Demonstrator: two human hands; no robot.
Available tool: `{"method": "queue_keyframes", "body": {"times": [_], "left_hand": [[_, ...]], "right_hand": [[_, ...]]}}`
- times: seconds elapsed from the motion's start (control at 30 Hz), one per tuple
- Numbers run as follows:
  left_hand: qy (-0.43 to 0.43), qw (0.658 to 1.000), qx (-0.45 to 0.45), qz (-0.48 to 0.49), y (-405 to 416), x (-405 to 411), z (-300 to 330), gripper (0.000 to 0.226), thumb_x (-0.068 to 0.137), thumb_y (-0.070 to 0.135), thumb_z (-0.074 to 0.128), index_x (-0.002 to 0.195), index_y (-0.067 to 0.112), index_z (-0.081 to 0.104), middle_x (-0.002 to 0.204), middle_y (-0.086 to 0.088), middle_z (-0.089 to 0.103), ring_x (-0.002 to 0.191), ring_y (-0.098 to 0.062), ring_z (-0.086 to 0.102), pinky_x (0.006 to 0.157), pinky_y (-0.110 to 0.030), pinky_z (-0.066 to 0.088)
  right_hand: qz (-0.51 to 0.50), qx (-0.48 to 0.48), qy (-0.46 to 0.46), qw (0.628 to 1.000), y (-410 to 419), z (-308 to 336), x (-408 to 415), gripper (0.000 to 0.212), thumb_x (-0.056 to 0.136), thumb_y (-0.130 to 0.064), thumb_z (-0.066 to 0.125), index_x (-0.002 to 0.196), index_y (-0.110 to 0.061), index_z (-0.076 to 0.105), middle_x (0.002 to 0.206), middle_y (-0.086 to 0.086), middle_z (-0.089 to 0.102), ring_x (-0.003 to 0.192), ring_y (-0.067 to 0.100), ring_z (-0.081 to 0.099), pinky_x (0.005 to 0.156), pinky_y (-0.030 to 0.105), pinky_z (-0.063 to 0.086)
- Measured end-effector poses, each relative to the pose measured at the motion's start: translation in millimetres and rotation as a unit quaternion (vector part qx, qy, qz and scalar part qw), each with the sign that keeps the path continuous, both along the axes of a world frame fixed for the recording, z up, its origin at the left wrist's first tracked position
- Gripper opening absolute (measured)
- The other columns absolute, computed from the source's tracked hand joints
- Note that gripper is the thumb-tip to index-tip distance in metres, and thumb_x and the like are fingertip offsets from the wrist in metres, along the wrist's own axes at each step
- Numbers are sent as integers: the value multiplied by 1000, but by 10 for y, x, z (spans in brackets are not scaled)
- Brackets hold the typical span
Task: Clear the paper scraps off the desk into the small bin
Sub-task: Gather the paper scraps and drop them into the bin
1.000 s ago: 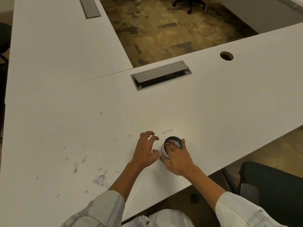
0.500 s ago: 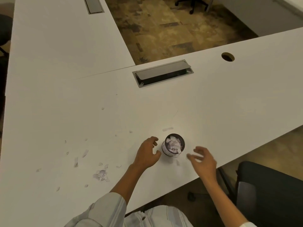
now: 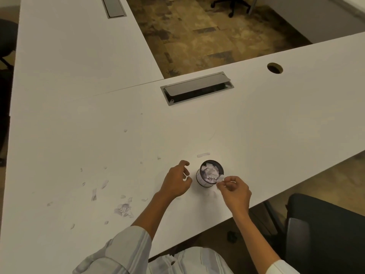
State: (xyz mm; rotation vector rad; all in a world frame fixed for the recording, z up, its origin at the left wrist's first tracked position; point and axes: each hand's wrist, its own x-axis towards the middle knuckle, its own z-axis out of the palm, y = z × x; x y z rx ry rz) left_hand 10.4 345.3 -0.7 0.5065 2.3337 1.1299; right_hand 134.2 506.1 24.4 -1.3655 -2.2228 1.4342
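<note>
A small dark round bin (image 3: 199,179), stuffed with crumpled white paper, stands on the white desk (image 3: 256,125) near its front edge. My right hand (image 3: 235,191) pinches a small white paper scrap (image 3: 220,179) right at the bin's right rim. Just left of the bin, my left hand (image 3: 176,181) rests on the desk with its fingers curled and nothing in it. A paper strip (image 3: 203,154) lies just behind the bin. Several scraps are scattered to the left, among them a crumpled clump (image 3: 123,209) and a long sliver (image 3: 94,194).
A grey cable hatch (image 3: 197,88) with its flap raised sits in the desk behind the bin, and a round cable hole (image 3: 274,68) lies at the right. A dark office chair (image 3: 325,232) stands at the lower right, beside the desk's front edge.
My right hand left the bin's top, swung out to the right, then came back to the rim with a scrap pinched in its fingers. My left hand has stayed beside the bin.
</note>
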Motion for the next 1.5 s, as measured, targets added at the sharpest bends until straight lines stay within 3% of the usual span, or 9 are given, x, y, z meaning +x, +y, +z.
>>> {"method": "queue_keyframes", "body": {"times": [0.1,0.3,0.6,0.7,0.8,1.0,1.17,1.3,1.5], "left_hand": [[1,1000,0,9,-60,2,-23,41,79,16,61,118,21,50,89,6,62,79,-14,62,74,-36,54],[-1,1000,-1,12,-153,14,-42,37,79,17,61,115,21,51,88,5,62,78,-13,63,73,-36,55],[-5,999,-10,38,-374,-2,-111,32,78,15,62,110,19,56,87,5,63,78,-14,63,75,-38,55],[-8,999,-16,48,-506,42,-159,30,78,14,62,107,18,57,86,5,63,77,-13,63,74,-37,55],[6,997,-27,66,-704,104,-243,30,77,13,64,106,16,58,89,4,63,81,-14,61,77,-35,54],[82,986,-89,115,-1197,202,-377,31,77,11,66,107,8,61,105,-8,61,105,-25,48,81,-30,41],[119,968,-172,142,-1649,244,-419,36,70,13,71,105,9,61,110,-11,59,106,-31,48,74,-40,48],[122,950,-232,169,-2038,367,-453,46,65,14,75,109,9,61,112,-14,57,105,-36,48,73,-44,48],[69,937,-259,224,-2514,572,-521,56,71,19,74,123,12,54,123,-16,50,112,-36,45,79,-47,49]], "right_hand": [[68,61,-10,996,91,87,-184,16,72,-19,80,82,-20,67,70,-8,69,62,4,65,54,6,44],[192,125,-104,968,189,68,-461,19,69,-27,77,87,-22,72,73,-15,67,67,3,65,66,29,58],[131,132,-86,979,426,109,-7,15,77,-27,76,89,-23,69,80,-9,70,65,1,63,57,5,34],[136,86,-113,980,330,-226,274,23,77,-23,77,98,-17,69,88,-2,71,76,9,67,60,7,40],[175,79,-134,972,142,-627,463,49,79,-25,76,122,-10,60,119,6,65,104,18,62,84,23,51],[250,158,-164,941,-290,-1022,341,67,94,-32,55,148,-7,24,156,11,24,143,26,23,109,35,32],[374,270,-95,882,-639,-1171,262,57,67,14,74,119,-6,63,129,16,59,120,36,54,76,35,57],[401,316,-90,855,-674,-1165,195,51,45,22,82,88,-6,75,93,10,73,79,28,67,48,30,55],[361,231,42,902,-912,-769,-155,18,75,5,74,86,-9,76,79,3,73,67,15,65,68,7,40]]}}
